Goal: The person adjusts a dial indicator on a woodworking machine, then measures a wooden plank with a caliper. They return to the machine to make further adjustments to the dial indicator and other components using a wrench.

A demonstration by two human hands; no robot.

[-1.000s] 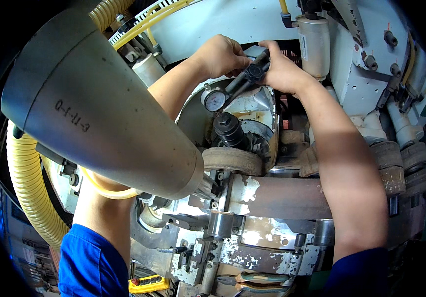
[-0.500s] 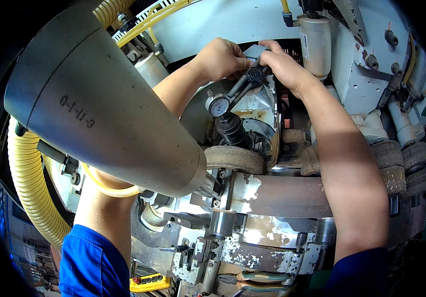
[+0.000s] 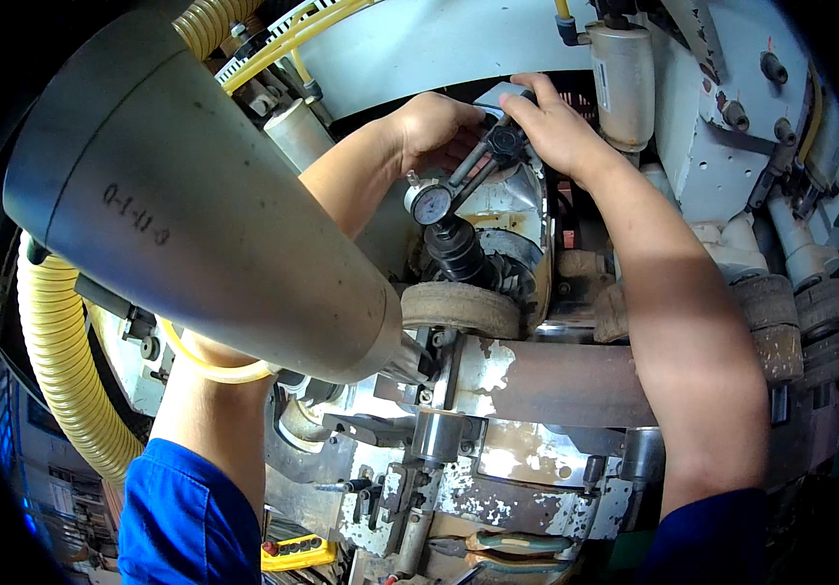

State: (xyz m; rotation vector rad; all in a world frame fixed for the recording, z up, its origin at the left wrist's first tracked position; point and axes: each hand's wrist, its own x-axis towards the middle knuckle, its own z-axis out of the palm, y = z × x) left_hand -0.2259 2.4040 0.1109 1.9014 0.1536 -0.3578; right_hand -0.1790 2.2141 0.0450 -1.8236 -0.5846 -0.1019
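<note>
Near the top centre my right hand (image 3: 561, 132) grips the black jointed indicator stand (image 3: 506, 143) by its upper part, at a pale metal block (image 3: 494, 95). My left hand (image 3: 431, 132) curls round behind the stand from the left; what its fingertips hold is hidden. The round dial gauge (image 3: 430, 204) on the stand's lower end sits just above a black cylindrical fitting (image 3: 457, 255), behind a worn grey wheel (image 3: 460, 310). A big grey tapered housing (image 3: 215, 214) crosses the left side, in front of my left forearm.
A yellow corrugated hose (image 3: 63, 361) curves down the left. Pneumatic cylinders (image 3: 622, 88) and stacked rollers (image 3: 771, 327) are on the right. A curved steel band (image 3: 566, 380) spans the middle. Pliers (image 3: 502, 551) and a yellow control pendant (image 3: 298, 554) lie at the bottom.
My left hand has moved down and turned, its fingers reaching further under the stand. My right thumb has shifted over the stand. The gauge sits slightly right and down from a second ago.
</note>
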